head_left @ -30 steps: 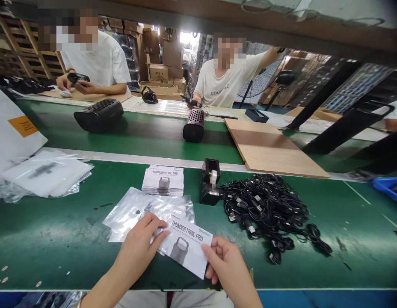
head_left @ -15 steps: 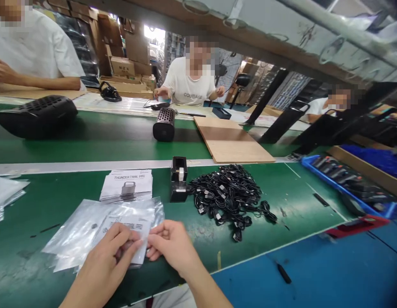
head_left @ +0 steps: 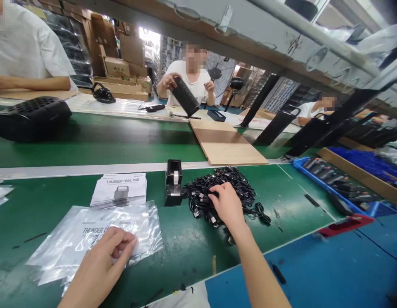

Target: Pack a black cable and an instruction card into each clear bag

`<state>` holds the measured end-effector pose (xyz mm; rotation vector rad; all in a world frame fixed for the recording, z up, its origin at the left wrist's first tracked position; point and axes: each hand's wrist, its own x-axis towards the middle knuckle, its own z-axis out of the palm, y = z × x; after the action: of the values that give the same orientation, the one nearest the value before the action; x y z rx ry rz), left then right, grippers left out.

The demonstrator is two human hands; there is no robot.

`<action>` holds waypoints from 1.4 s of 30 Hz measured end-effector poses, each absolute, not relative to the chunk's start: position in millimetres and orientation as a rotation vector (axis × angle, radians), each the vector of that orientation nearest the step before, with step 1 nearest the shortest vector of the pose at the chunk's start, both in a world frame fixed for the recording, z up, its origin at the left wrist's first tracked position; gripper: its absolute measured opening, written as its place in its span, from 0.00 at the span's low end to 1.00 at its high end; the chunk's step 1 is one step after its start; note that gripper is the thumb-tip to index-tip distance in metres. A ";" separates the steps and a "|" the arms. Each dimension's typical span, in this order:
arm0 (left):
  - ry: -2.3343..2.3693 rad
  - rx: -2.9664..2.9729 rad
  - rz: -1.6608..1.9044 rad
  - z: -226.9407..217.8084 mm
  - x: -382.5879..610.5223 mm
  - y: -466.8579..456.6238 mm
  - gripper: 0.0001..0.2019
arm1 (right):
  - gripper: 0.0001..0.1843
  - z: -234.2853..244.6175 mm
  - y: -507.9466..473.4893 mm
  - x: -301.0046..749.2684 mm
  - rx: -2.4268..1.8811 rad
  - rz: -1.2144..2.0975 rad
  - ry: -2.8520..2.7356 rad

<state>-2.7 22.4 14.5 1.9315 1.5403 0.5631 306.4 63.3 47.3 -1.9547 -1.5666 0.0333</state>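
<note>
My left hand (head_left: 110, 254) is closed, thumb and forefinger pinching the near right part of a clear plastic bag (head_left: 153, 229). Under the film shows a white printed leaflet (head_left: 89, 229), and more bags lie beneath. My right hand (head_left: 229, 205) reaches over a pile of black USB cables (head_left: 235, 177), its thumb and forefinger a little apart at the cables. Its other fingers are partly hidden. Behind the bags lies a stack of instruction leaflets (head_left: 121, 186) titled "Thunder Trail Pro". A black tape dispenser (head_left: 173, 184) stands between leaflets and cables.
Across the green bench, a co-worker (head_left: 188, 81) holds a black perforated case. A similar black case (head_left: 34, 117) lies at left. A wooden board (head_left: 229, 143) lies beyond the cables. A blue tray (head_left: 338, 184) of dark parts is at right. A shelf beam (head_left: 250, 47) crosses overhead.
My right hand has left the bag and moved right to the cable pile. The leaflet in the bag now shows its title. The co-worker has picked up the black case from the bench.
</note>
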 end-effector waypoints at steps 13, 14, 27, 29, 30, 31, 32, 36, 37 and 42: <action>1.515 1.815 0.734 19.5 -3.1 19.5 0.09 | 0.08 36.3 5.3 164.5 -1.540 1.066 -1.800; 1.516 1.780 0.791 18.5 -4.3 19.2 0.08 | 0.08 36.0 6.8 163.8 -1.573 1.038 -1.846; 1.538 1.675 1.023 45.5 -3.0 11.6 0.09 | 0.14 60.0 28.4 136.9 -1.422 0.926 -1.891; 1.582 1.645 1.109 57.9 -7.6 17.2 0.09 | 0.19 75.6 33.1 138.0 -1.291 1.035 -1.964; 1.590 1.610 1.163 63.7 -10.8 20.4 0.09 | 0.17 85.6 36.4 138.6 -1.238 1.052 -2.024; 1.584 1.567 1.217 68.8 -14.4 23.7 0.10 | 0.13 96.7 40.2 138.7 -1.194 1.037 -2.097; 1.567 1.514 1.280 73.1 -18.1 26.8 0.11 | 0.09 108.7 44.5 138.1 -1.154 1.000 -2.172; 1.350 1.299 1.503 81.8 -31.8 36.5 0.19 | 0.03 159.7 59.7 134.2 -0.947 0.881 -2.350; 1.257 1.272 1.499 82.3 -34.1 37.8 0.25 | 0.03 171.2 61.8 134.2 -0.881 0.894 -2.381; 0.791 1.126 0.957 79.7 -32.9 32.1 0.38 | 0.03 205.7 62.2 146.6 -0.685 1.067 -2.560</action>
<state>-32.9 32.1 79.7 1.1258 0.7905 0.9567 146.6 62.2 205.7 -0.6848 -2.5602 1.0671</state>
